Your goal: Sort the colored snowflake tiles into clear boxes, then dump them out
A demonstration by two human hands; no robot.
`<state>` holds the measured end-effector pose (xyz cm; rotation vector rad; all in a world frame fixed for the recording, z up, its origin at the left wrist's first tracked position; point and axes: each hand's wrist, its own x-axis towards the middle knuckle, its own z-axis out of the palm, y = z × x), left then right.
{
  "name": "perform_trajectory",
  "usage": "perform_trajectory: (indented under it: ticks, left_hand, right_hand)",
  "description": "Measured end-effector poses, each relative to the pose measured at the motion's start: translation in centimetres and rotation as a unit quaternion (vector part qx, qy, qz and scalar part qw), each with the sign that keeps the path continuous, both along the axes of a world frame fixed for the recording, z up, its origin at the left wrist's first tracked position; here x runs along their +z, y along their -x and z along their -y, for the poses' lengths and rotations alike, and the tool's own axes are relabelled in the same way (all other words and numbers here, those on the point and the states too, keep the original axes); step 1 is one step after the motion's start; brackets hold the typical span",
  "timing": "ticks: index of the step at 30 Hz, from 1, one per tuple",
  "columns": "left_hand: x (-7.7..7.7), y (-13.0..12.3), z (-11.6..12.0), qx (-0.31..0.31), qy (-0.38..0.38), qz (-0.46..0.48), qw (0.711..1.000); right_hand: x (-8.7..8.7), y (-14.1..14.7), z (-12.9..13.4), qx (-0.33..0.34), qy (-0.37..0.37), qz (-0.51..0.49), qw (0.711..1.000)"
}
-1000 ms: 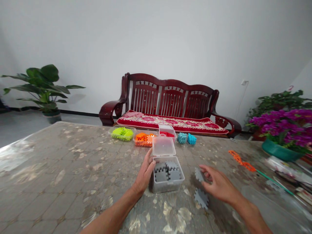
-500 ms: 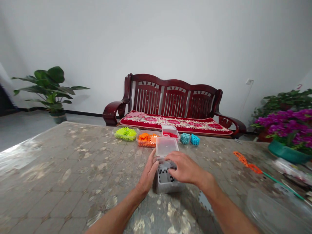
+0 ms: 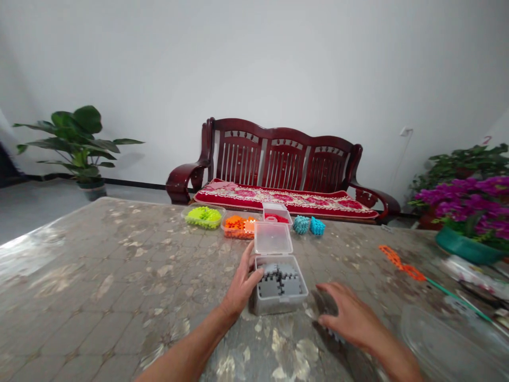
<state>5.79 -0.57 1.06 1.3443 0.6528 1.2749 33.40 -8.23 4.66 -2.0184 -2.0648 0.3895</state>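
Observation:
A clear plastic box [image 3: 280, 306] with its lid [image 3: 273, 238] hinged open stands on the table, full of grey jagged-edged pieces [image 3: 279, 281]. My left hand [image 3: 242, 281] rests against the box's left side, fingers apart, thumb over the rim. To the right of the box, my right hand [image 3: 345, 313] hovers low over the table with thumb and fingers spread. Under it a grey piece [image 3: 334, 335] shows in part; the rest is hidden by the hand.
Behind the box are tubs of yellow-green [image 3: 204, 217], orange [image 3: 239, 226] and red pieces [image 3: 277, 218], plus two blue stacks [image 3: 308, 225]. At right lie an orange chain [image 3: 401, 263], a clear lid [image 3: 445, 345] and a flower pot [image 3: 469, 246].
My right hand has left the box and moved right and down, over the grey piece on the table. More grey pieces in the box now show. My left hand has stayed at the box.

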Motion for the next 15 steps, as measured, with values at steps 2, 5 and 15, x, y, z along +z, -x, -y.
perform_trajectory:
  ticks: [2,5,15]
  left_hand:
    - [0.0,0.0,0.0,0.004,0.005,0.0,1.0]
    - [0.0,0.0,0.0,0.009,0.011,-0.006,1.0]
    - [-0.1,0.1,0.0,0.017,0.014,-0.005,1.0]
  right_hand:
    - [-1.1,-0.5,1.2,-0.003,0.023,0.035,0.999]
    - [-2.5,-0.8,2.2,-0.01,0.016,0.082,0.996]
    - [-0.6,-1.0,0.6,-0.018,-0.041,-0.011,0.999]
